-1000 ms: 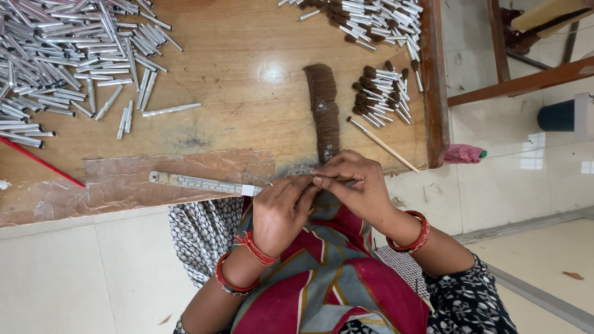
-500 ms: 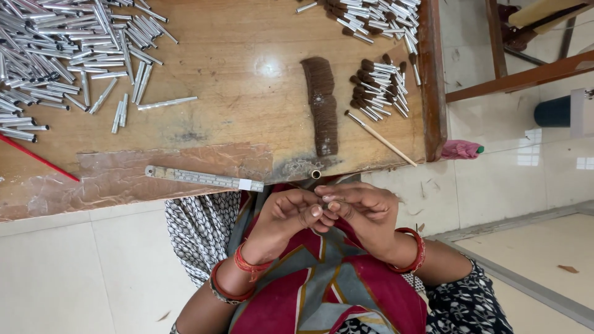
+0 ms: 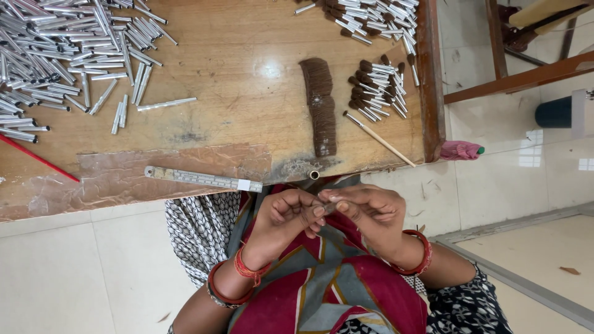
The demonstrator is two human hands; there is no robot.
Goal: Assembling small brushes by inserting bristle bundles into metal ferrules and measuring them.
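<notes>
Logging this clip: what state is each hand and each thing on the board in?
left hand: pinching a small brown tuft
right hand: pinching the same brown tuft
metal tubes: loose heap, lying flat
bristle strip: lying flat
finished brush heads: piled
ruler: flat at board edge

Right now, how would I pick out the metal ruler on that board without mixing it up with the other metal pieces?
Start at the wooden board and follow its near edge, just above the left hand. The metal ruler lies flat along that edge, partly on a patch of clear tape. Unlike the short round silver tubes heaped at the far left, it is one long, flat strip.
</notes>
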